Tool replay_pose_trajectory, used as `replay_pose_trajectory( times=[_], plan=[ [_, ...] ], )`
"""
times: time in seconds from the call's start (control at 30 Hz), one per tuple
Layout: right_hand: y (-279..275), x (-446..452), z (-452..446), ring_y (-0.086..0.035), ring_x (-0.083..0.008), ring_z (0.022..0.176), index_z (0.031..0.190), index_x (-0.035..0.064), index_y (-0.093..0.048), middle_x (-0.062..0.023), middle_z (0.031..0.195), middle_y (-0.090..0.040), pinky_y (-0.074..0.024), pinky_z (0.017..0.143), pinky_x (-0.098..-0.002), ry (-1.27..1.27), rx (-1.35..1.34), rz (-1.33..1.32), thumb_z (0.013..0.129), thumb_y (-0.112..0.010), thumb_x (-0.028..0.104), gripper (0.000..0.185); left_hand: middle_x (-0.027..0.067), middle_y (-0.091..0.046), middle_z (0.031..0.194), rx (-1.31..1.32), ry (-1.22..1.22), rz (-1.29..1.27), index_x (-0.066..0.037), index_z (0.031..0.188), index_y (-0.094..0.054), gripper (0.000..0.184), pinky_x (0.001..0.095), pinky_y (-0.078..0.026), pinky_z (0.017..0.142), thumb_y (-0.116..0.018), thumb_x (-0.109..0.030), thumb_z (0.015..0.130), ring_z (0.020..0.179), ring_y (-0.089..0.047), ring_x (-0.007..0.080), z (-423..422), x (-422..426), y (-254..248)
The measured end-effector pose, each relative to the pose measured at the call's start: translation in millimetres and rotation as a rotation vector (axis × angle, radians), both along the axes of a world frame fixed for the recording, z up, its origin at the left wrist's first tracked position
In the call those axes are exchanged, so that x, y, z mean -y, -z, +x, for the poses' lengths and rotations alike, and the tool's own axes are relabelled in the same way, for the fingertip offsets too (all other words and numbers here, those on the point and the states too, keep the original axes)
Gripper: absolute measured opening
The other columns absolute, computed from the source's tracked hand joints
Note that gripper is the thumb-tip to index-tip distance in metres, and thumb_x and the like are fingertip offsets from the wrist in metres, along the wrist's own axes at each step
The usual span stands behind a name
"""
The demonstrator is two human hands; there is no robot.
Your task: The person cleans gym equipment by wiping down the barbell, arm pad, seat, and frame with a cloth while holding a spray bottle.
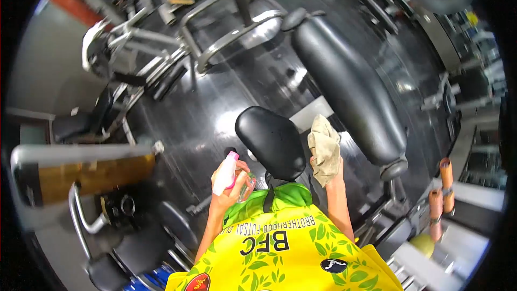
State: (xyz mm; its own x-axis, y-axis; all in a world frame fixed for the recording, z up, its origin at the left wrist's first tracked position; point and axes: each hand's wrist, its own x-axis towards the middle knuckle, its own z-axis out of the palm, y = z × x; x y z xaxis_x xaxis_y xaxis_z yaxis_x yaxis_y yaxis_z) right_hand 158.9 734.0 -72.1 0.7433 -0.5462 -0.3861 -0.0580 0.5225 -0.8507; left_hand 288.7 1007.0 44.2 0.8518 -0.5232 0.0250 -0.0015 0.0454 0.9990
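My left hand (pixel 242 173) is wrapped round a spray bottle (pixel 226 171) with a white and pink top and a clear body, partly covered by my fingers. In my right hand (pixel 339 174) is a crumpled beige cloth (pixel 324 150), which covers most of the fingers. Between the two hands, just ahead of my body, sits a small black padded seat (pixel 271 141). A long black padded bench (pixel 347 86) runs diagonally beyond the cloth on the right.
Weight machines with metal frames (pixel 215 54) stand ahead and to the left. A wood-panelled piece with a pale edge (pixel 91 175) is at the left, near black pads (pixel 145 248). Copper-coloured rollers (pixel 435 210) stand at the right. The floor (pixel 210 108) is dark and shiny.
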Motion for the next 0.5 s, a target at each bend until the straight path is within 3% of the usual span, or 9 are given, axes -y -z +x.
replay_pose_trajectory(
  times=[0.13, 0.2, 0.23, 0.33, 0.37, 0.4, 0.47, 0.5],
  plan=[
    [2, -10, -17, -0.06, -0.0257, 0.107, 0.126, 0.0092, -0.052, -0.0085, 0.123, -0.06, -0.0524, 0.077, -0.0401, 0.187, -0.107, -0.179, 0.091, -0.054, 0.023, 0.038, 0.01, -0.061, 0.082, -0.086, 0.159, -0.047, 0.006, 0.097, -0.054, 0.015, 0.026, -0.051, 0.06, -0.061, 0.001, 0.085, 0.064, -0.064, 0.0139, 48, 17, 6],
    [37, -19, -24, -0.058, -0.0267, 0.111, 0.129, 0.012, -0.051, -0.0079, 0.125, -0.058, -0.0517, 0.078, -0.0431, 0.15, -0.374, -0.846, 0.095, -0.046, 0.021, 0.036, 0.0095, -0.061, 0.08, -0.08, 0.277, -0.044, 0.005, 0.098, -0.055, 0.017, 0.026, -0.05, 0.061, -0.063, 0.001, 0.084, 0.064, -0.063, 0.0137, 78, 22, 3],
    [50, -27, -28, -0.057, -0.0277, 0.114, 0.132, 0.0132, -0.048, -0.0072, 0.128, -0.056, -0.0511, 0.08, -0.0449, 0.306, -0.368, -0.616, 0.093, -0.049, 0.023, 0.039, 0.0091, -0.061, 0.079, -0.073, 0.346, -0.043, 0.005, 0.098, -0.055, 0.019, 0.026, -0.05, 0.061, -0.065, 0.0, 0.082, 0.065, -0.063, 0.0135, 92, 25, 2],
    [-3, -64, 0, -0.057, -0.0256, 0.114, 0.133, 0.013, -0.046, -0.0074, 0.13, -0.055, -0.0504, 0.084, -0.0422, 0.426, -0.447, -0.641, 0.089, -0.054, 0.021, 0.045, 0.0091, -0.062, 0.079, -0.015, 0.474, 0.055, 0.004, 0.098, -0.056, 0.019, 0.0255, -0.05, 0.061, -0.066, 0.002, 0.082, 0.065, -0.062, 0.0125, 136, 33, 11],
    [-17, -80, 12, -0.059, -0.0229, 0.109, 0.129, 0.012, -0.048, -0.0085, 0.125, -0.057, -0.0496, 0.088, -0.0353, 0.484, -0.395, -0.533, 0.084, -0.059, 0.018, 0.047, 0.01, -0.062, 0.083, -0.15, 0.506, 0.004, 0.003, 0.097, -0.056, 0.016, 0.0255, -0.05, 0.061, -0.064, 0.004, 0.083, 0.065, -0.061, 0.0116, 149, 36, 5],
    [-25, -93, 22, -0.059, -0.0229, 0.109, 0.129, 0.012, -0.048, -0.0085, 0.125, -0.057, -0.0496, 0.088, -0.0353, 0.533, -0.414, -0.528, 0.084, -0.059, 0.018, 0.047, 0.01, -0.062, 0.083, -0.155, 0.558, 0.003, 0.003, 0.097, -0.056, 0.016, 0.0255, -0.05, 0.061, -0.064, 0.004, 0.083, 0.065, -0.061, 0.0116, 164, 39, 6],
    [-41, -113, 45, -0.061, -0.0195, 0.101, 0.125, 0.0095, -0.051, -0.0083, 0.118, -0.059, -0.0503, 0.086, -0.0298, 0.866, -0.039, 0.202, 0.08, -0.062, 0.015, 0.047, 0.0118, -0.063, 0.088, -0.008, 0.646, 0.048, 0.003, 0.095, -0.055, 0.013, 0.0252, -0.049, 0.059, -0.061, 0.006, 0.084, 0.064, -0.061, 0.011, 195, 45, 7],
    [-52, -129, 60, -0.062, -0.0212, 0.094, 0.12, 0.0084, -0.052, -0.0072, 0.111, -0.06, -0.0534, 0.076, -0.0324, 0.653, -0.629, -0.581, 0.085, -0.059, 0.016, 0.037, 0.0122, -0.063, 0.09, -0.034, 0.672, 0.052, 0.003, 0.094, -0.055, 0.011, 0.0246, -0.049, 0.058, -0.06, 0.007, 0.085, 0.063, -0.06, 0.0102, 207, 48, 7]
  ],
)
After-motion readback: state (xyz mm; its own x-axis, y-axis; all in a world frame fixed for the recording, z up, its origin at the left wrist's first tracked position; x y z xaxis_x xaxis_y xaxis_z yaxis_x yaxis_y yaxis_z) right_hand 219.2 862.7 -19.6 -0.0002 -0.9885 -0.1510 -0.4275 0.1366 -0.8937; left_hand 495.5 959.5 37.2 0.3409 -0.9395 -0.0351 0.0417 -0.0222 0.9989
